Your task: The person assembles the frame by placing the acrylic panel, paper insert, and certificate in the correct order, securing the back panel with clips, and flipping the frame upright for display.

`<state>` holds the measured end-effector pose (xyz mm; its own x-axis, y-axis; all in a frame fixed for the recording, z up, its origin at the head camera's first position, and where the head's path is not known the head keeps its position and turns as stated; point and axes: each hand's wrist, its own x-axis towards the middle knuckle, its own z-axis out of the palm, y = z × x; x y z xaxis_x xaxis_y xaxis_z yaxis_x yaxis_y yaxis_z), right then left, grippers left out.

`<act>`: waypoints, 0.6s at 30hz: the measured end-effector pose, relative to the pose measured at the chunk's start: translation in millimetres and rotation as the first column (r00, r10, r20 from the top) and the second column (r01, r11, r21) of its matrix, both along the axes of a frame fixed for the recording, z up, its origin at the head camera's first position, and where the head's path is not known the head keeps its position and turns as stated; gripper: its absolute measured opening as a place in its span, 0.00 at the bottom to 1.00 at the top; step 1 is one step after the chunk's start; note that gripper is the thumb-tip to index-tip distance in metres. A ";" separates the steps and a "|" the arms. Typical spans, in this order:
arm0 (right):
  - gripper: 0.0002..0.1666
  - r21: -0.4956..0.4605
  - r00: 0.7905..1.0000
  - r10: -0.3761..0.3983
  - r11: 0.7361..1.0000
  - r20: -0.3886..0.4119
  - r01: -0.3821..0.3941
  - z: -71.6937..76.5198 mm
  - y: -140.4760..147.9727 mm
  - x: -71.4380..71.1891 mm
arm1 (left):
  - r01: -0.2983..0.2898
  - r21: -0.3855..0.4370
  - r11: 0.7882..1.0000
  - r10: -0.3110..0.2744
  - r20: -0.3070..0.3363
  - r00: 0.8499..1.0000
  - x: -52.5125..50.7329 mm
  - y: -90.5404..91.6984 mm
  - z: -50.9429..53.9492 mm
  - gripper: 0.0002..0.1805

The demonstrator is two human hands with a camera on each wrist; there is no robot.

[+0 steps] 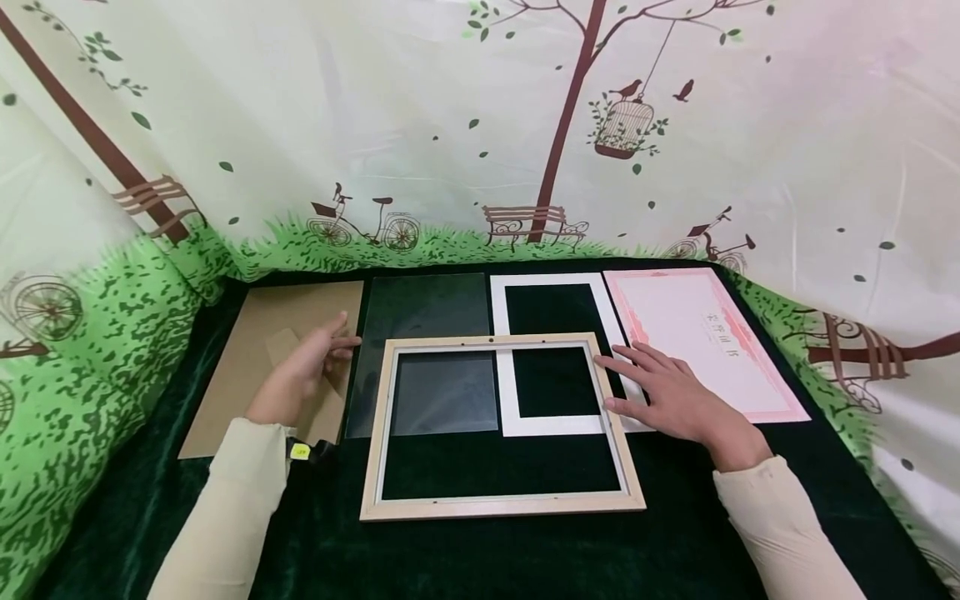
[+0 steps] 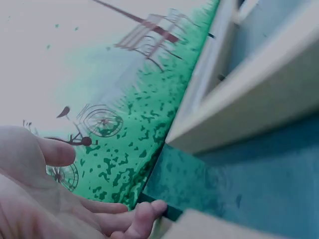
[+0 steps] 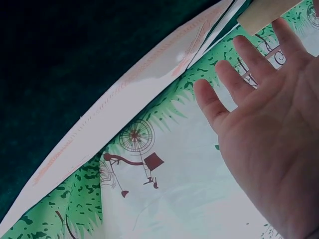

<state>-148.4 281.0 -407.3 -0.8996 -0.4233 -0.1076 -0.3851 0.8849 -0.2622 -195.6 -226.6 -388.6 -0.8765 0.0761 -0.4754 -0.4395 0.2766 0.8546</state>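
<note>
A light wooden picture frame [image 1: 502, 506] lies front centre, its back part overlapping a clear sheet [image 1: 427, 304] and a white mat [image 1: 551, 427]. My right hand [image 1: 671, 396] is at the frame's right side, fingers spread and fairly straight, fingertips at the wood; the right wrist view shows that hand [image 3: 271, 119] with a frame corner [image 3: 269, 15] near the fingertips. My left hand [image 1: 307, 367] hovers over the brown backing board [image 1: 225, 383], fingers loosely bent, apart from the frame. In the left wrist view, nothing shows in its palm [image 2: 30, 199].
At the back right lies a pink-bordered printed sheet [image 1: 675, 308], beside the mat. Dark green velvet cloth [image 1: 480, 558] covers the table. A patterned curtain [image 1: 420, 125] encloses the back and sides. The backing board carries a brown flap [image 1: 281, 346], partly behind my left hand.
</note>
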 end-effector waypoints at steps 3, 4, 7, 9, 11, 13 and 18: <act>0.41 -0.003 1.000 0.001 1.000 0.000 -0.001 -0.6 -1.0 0.0 | -0.060 0.139 0.988 0.053 0.054 0.997 -4.3 -5.5 0.2 0.40; 0.41 -0.005 1.000 0.000 1.000 0.000 0.000 -0.9 -0.9 0.1 | -0.079 0.184 0.980 0.067 0.071 0.995 -6.3 -6.9 0.3 0.39; 0.41 -0.011 1.000 -0.005 1.000 0.004 0.005 -1.5 -1.1 0.2 | -0.116 0.285 0.951 0.084 0.120 0.989 -10.7 -10.1 0.5 0.37; 0.41 -0.015 1.000 -0.006 1.000 0.006 0.006 -1.6 -1.3 0.1 | -0.121 0.307 0.944 0.080 0.141 0.987 -12.2 -11.4 0.5 0.36; 0.41 -0.018 1.000 -0.004 1.000 0.007 0.004 -1.5 -1.3 -0.1 | -0.115 0.309 0.944 0.072 0.148 0.986 -13.1 -11.8 1.0 0.36; 0.41 -0.018 1.000 -0.003 1.000 0.010 0.003 -1.7 -0.9 -0.2 | -0.116 0.308 0.944 0.072 0.152 0.986 -13.9 -11.8 1.9 0.36; 0.41 -0.014 1.000 -0.003 1.000 0.014 0.003 -2.2 0.3 -0.8 | -0.117 0.338 0.934 0.070 0.148 0.987 -15.2 -10.0 6.4 0.36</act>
<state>-149.2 281.4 -409.5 -0.8994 -0.4221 -0.1141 -0.3785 0.8822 -0.2802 -210.8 -236.6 -382.3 -0.8191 0.1766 -0.5457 -0.5637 -0.0720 0.8228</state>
